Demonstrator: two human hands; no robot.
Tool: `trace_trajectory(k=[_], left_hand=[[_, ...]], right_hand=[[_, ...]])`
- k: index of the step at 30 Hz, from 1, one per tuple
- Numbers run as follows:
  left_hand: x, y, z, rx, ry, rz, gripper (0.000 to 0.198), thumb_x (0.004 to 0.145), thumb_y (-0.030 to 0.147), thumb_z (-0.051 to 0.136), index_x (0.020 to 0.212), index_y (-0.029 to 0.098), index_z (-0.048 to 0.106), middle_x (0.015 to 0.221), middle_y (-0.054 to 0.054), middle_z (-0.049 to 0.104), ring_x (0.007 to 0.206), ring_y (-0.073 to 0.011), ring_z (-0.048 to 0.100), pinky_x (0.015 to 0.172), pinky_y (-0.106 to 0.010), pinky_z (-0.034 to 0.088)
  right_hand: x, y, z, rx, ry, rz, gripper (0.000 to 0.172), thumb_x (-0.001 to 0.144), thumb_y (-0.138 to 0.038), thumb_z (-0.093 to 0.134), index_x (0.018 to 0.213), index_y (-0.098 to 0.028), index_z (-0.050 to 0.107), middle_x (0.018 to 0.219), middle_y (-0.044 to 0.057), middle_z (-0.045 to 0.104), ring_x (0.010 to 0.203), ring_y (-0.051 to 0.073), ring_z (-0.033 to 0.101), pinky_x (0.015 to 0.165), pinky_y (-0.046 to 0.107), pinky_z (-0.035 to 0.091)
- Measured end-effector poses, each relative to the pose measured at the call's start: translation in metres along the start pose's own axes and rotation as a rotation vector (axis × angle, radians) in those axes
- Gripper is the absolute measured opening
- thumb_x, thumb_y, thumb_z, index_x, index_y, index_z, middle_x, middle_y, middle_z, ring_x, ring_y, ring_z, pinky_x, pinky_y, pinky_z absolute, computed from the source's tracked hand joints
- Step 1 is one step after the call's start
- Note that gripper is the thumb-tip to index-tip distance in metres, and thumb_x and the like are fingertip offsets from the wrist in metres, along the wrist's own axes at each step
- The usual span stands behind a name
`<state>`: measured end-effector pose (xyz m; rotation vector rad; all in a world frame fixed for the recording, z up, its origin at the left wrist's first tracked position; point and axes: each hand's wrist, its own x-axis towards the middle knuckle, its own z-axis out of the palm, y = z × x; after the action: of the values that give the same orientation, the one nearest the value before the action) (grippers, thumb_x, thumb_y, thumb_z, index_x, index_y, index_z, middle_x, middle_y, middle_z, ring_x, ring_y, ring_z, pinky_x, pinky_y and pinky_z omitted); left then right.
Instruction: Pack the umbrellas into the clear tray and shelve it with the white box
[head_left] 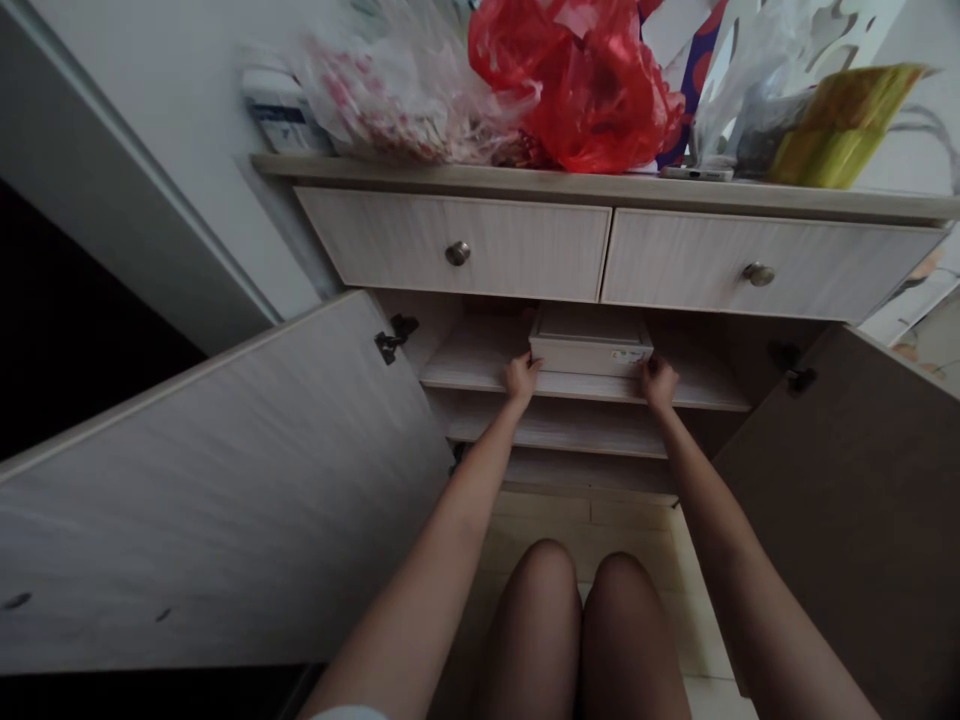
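A pale box with a small label near its right front corner rests on the upper shelf of an open cabinet. My left hand grips the box's left front corner, fingers curled in. At the opposite corner, my right hand is closed on the box's right side. Both arms reach forward and down over my knees. The back of the box is in shadow under the drawers.
Swung wide on either side are the left door and the right door. Two drawers with round knobs sit above the shelves. The cabinet top carries a red plastic bag, a clear bag, a white bottle and a yellow packet.
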<state>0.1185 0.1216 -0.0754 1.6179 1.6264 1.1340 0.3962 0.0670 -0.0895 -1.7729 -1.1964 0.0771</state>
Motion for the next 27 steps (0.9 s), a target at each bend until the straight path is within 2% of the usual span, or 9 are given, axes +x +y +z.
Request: trace_trajectory(k=[4,10,14,18,22,27], left_hand=[[0.021,0.004,0.007,0.151,0.084,0.065,0.018,0.087,0.023,0.067,0.099,0.012,0.075,0.099,-0.018,0.074,0.100,-0.0285,0.068,0.079,-0.030,0.044],[0.045,0.006,0.015,0.281,0.051,0.102,0.020,0.090,0.022,0.064,0.104,0.013,0.075,0.104,-0.019,0.074,0.100,-0.0269,0.067,0.078,-0.030,0.042],[0.057,0.005,0.018,0.341,0.044,0.119,0.019,0.091,0.024,0.064,0.098,0.011,0.075,0.096,-0.019,0.073,0.093,-0.0259,0.067,0.076,-0.030,0.041],[0.064,0.001,0.019,0.321,0.036,0.110,0.018,0.091,0.024,0.063,0.096,0.011,0.075,0.093,-0.017,0.073,0.091,-0.0247,0.066,0.075,-0.030,0.041],[0.066,0.003,0.019,0.260,0.026,0.081,0.018,0.090,0.023,0.062,0.096,0.011,0.074,0.099,-0.018,0.073,0.097,-0.0247,0.064,0.079,-0.030,0.042],[0.057,0.018,0.014,0.099,-0.031,-0.061,0.021,0.084,0.020,0.070,0.100,0.007,0.073,0.103,-0.019,0.073,0.108,-0.0288,0.064,0.086,-0.031,0.045]], right_hand=[[0.020,-0.001,0.011,-0.060,-0.018,0.007,0.028,0.089,-0.032,0.048,0.095,-0.013,0.068,0.099,0.022,0.071,0.099,0.033,0.066,0.085,0.040,0.047],[0.045,0.005,0.026,-0.072,-0.023,-0.021,0.026,0.087,-0.029,0.051,0.089,-0.012,0.070,0.097,0.022,0.072,0.095,0.033,0.066,0.082,0.040,0.047],[0.057,0.009,0.035,-0.074,-0.006,-0.003,0.026,0.086,-0.029,0.052,0.090,-0.012,0.072,0.095,0.022,0.072,0.095,0.033,0.065,0.081,0.040,0.048],[0.061,0.012,0.041,-0.075,0.000,0.004,0.030,0.088,-0.034,0.051,0.090,-0.013,0.072,0.096,0.022,0.072,0.096,0.033,0.065,0.081,0.041,0.049],[0.064,0.009,0.038,-0.070,-0.013,0.022,0.033,0.091,-0.036,0.050,0.093,-0.012,0.072,0.099,0.023,0.071,0.100,0.035,0.065,0.084,0.043,0.049],[0.058,-0.008,0.024,-0.007,-0.145,0.105,0.034,0.090,-0.038,0.054,0.096,-0.009,0.071,0.103,0.026,0.070,0.109,0.038,0.064,0.092,0.046,0.047]])
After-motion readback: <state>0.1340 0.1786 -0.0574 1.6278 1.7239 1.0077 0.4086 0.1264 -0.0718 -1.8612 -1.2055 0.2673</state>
